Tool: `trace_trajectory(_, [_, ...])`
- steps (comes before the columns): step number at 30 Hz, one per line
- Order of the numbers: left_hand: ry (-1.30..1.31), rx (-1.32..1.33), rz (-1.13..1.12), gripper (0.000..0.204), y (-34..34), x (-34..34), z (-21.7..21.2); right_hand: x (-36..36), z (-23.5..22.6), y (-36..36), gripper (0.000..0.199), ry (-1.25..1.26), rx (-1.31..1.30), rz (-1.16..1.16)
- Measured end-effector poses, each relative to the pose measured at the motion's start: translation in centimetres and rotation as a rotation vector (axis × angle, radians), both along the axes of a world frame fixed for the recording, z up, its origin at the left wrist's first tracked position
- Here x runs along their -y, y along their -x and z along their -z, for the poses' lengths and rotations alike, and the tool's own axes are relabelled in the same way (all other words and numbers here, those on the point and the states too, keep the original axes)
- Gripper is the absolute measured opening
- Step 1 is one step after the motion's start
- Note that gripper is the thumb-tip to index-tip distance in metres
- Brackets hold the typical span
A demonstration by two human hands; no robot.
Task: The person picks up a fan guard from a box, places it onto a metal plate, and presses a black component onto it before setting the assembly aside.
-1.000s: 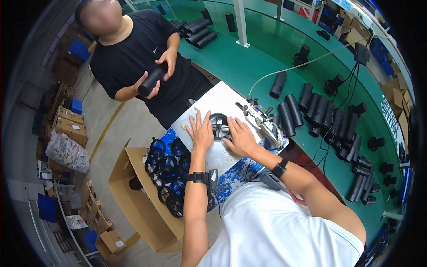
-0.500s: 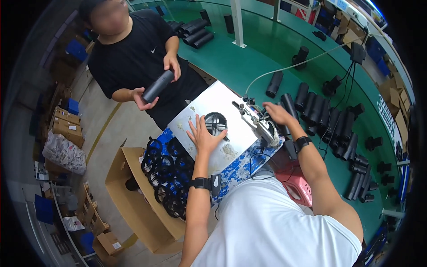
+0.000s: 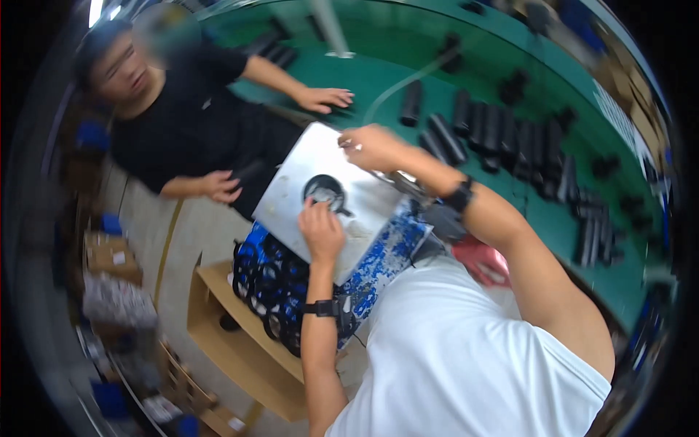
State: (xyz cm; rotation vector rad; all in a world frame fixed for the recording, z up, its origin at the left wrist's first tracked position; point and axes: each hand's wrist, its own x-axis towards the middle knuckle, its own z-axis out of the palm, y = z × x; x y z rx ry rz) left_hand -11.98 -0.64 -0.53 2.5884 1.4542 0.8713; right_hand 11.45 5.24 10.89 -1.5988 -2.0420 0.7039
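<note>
A black spoked ring part [image 3: 325, 189] lies on the silver metal plate [image 3: 287, 191] in front of me. My left hand [image 3: 322, 227] is at its near edge, fingers drawn together and gripping the rim. Over the plate's far right side reaches my right hand [image 3: 373, 149], its fingers closed in a pinch. Something small shows at those fingertips, but blur hides what it is. Under the right wrist sits a metal clamp-like device [image 3: 405, 183], partly covered by my forearm.
Several black rings [image 3: 273, 291] lie on the blue worn surface beside an open cardboard box [image 3: 240, 342]. Black cylinders [image 3: 502, 131] stand and lie on the green table [image 3: 371, 84]. A co-worker [image 3: 175, 138] in black stands at the far left, one hand over that table. A pink stool [image 3: 482, 262] is at right.
My right hand has moved left from beside the device to over the plate. My left hand's spread fingers have drawn together at the ring. The co-worker's hands have separated, one reaching toward the green table.
</note>
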Motion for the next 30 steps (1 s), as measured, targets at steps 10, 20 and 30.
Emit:
trace_trajectory(10, [0.253, -0.567, 0.316, 0.031, -1.0, -2.3, -4.6, -2.3, 8.9, 7.7, 0.017, -0.126, 0.218, 0.092])
trace_trajectory(20, [0.194, -0.308, 0.259, 0.026, 0.1, -1.9, -3.3, -5.0, 9.3, 10.5, 0.015, -0.276, 0.492, -0.29])
trace_trajectory(30, [-0.041, 0.012, -0.115, 0.033, 1.2, 7.0, -2.9, 4.4, 5.3, 8.8, 0.028, -0.439, 0.076, -0.059])
